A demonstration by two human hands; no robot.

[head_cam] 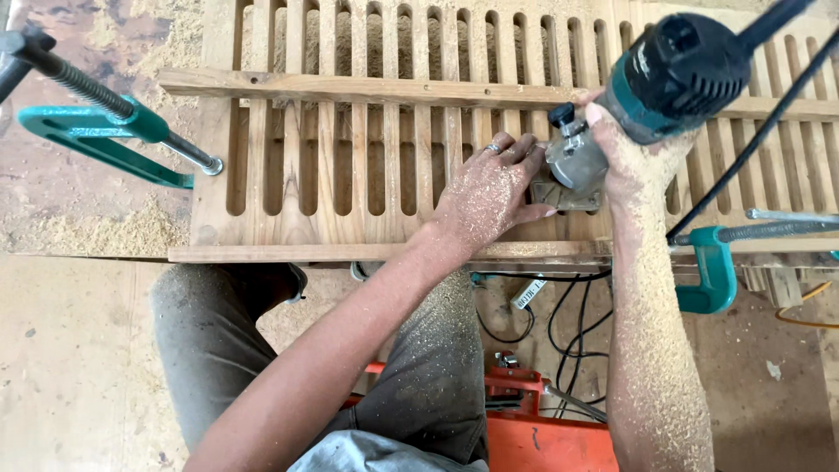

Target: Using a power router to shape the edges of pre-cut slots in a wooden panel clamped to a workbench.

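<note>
A slatted wooden panel (350, 188) lies flat in front of me, with a crosswise batten (367, 87) over its slats. My right hand (634, 153) grips a teal and black trim router (664, 74) that stands tilted on the panel's lower rail. My left hand (489, 188) rests on the slats with its fingers pressed against the router's metal base (572, 170). Sawdust coats both forearms and hands. The router bit is hidden under the base.
A teal clamp (105, 131) grips the panel at the left, another teal clamp (712, 267) at the right edge. Black cables (568, 323) and an orange tool (542, 428) lie on the floor below. Sawdust piles (96, 232) cover the bench left of the panel.
</note>
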